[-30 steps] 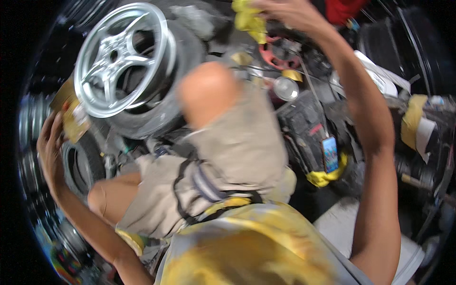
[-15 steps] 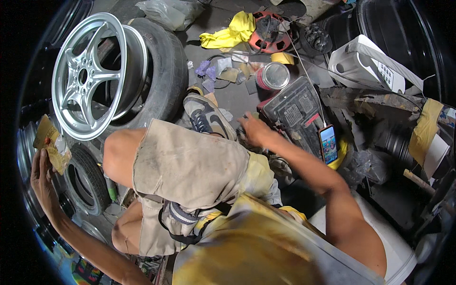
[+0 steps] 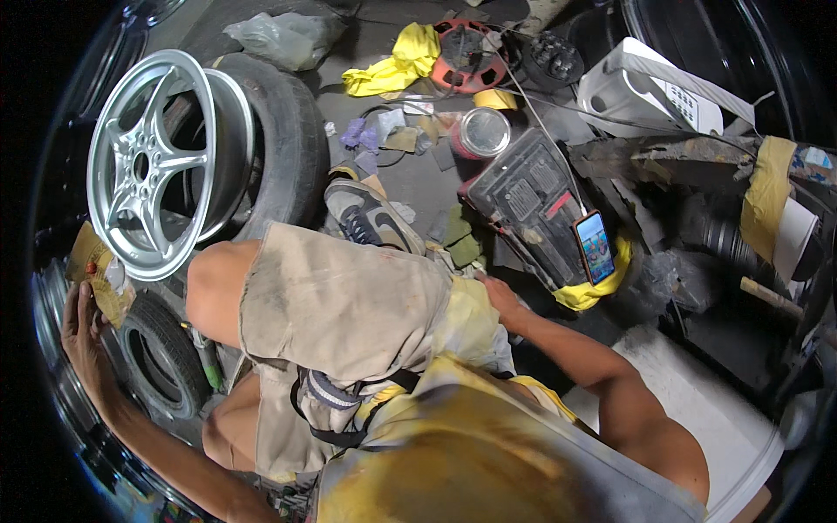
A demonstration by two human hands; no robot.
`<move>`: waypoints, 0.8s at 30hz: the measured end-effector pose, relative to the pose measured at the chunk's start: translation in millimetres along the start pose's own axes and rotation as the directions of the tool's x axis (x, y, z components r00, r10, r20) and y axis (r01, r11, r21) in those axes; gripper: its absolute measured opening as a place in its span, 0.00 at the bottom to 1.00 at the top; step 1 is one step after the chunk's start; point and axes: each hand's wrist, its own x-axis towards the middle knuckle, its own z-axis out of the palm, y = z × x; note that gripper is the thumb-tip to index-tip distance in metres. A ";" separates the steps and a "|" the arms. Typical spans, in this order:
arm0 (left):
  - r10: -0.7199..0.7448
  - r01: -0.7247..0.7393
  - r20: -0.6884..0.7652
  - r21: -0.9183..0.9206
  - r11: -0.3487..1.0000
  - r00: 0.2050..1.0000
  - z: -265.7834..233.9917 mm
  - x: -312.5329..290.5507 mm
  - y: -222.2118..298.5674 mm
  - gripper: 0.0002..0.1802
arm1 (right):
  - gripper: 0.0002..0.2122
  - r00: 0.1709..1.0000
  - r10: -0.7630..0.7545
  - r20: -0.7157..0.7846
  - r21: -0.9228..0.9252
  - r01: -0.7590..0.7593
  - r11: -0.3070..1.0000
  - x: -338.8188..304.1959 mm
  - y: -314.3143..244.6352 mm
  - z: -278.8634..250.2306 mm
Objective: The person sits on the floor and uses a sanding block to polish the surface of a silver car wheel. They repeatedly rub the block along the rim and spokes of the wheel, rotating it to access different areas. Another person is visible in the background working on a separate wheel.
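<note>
My left hand [image 3: 82,321] is closed on a brown piece of card [image 3: 106,277], gripping its lower edge. The card carries a small orange-red blob and a grey-white smear. Just beyond it, a silver spoked wheel rim [image 3: 148,164] leans on a large black tire [image 3: 301,131]. My right hand [image 3: 500,302] is low beside my leg, against the pale yellow cloth [image 3: 469,318] there. Its fingers are mostly out of sight, so what they hold, if anything, does not show. Close to that hand lies a crumpled olive-green piece [image 3: 462,237].
Right of my foot stands a dark toolbox [image 3: 532,200] with a phone [image 3: 595,248] propped on its edge, cable attached. Beyond are a round can [image 3: 484,132], yellow tape [image 3: 495,98], a red cable reel [image 3: 469,57] and a yellow cloth [image 3: 401,63]. A smaller tire [image 3: 163,357] lies left.
My right hand has drawn back from beside the shoe to next to my leg, uncovering the olive-green piece. My left hand still holds the card. The view has shifted slightly.
</note>
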 end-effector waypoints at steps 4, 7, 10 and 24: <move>0.032 -0.031 -0.012 0.033 0.999 0.999 0.0 2.2 9.1 0.30 | 0.22 0.994 0.089 -0.068 0.539 -0.038 0.842 27.7 -15.8 9.4; -0.041 0.040 -0.044 -0.014 0.999 0.998 7.1 8.7 21.6 0.31 | 0.24 0.985 -0.060 -0.162 0.253 0.101 0.962 9.8 -14.9 10.2; -0.024 0.027 -0.088 0.032 0.999 0.996 8.3 13.3 33.8 0.31 | 0.24 0.942 -0.252 -0.219 0.245 0.304 0.921 -1.0 43.9 66.8; 0.190 -0.176 -0.090 0.138 0.975 0.978 8.3 6.9 65.2 0.29 | 0.11 0.928 -0.077 -0.365 -0.203 0.002 0.979 125.5 -26.6 27.5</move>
